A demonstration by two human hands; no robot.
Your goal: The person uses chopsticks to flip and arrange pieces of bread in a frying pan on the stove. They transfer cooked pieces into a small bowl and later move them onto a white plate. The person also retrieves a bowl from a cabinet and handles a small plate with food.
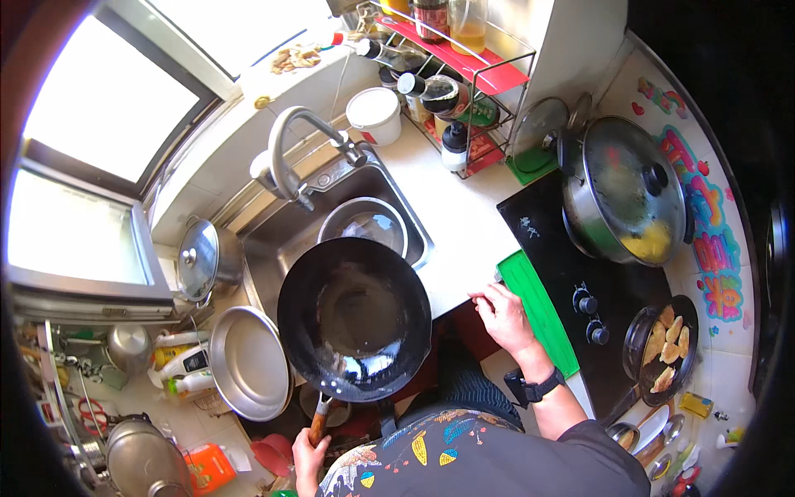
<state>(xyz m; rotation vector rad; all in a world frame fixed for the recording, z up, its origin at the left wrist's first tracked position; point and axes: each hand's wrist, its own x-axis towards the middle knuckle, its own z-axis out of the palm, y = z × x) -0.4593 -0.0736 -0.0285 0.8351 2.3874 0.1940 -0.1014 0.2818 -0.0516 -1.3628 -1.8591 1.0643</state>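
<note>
My left hand [309,458] grips the wooden handle [318,424] of a black wok [362,310]. The wok is held in front of me, partly over the sink [282,239], and its inside looks wet and shiny. My right hand [506,314] is over the counter's front edge beside a green mat [539,310], with its fingers loosely bent and nothing seen in them. Behind the wok a metal basin [397,233] holding water stands in the sink, partly hidden by the wok. The curved faucet [287,146] arches above the sink.
A lidded steamer pot [630,189] and a frying pan [667,354] with browned food pieces are on the black cooktop [559,273]. A bottle rack [478,93] and white tub [374,117] stand behind. A metal bowl [248,363] and lidded pot [208,261] are left.
</note>
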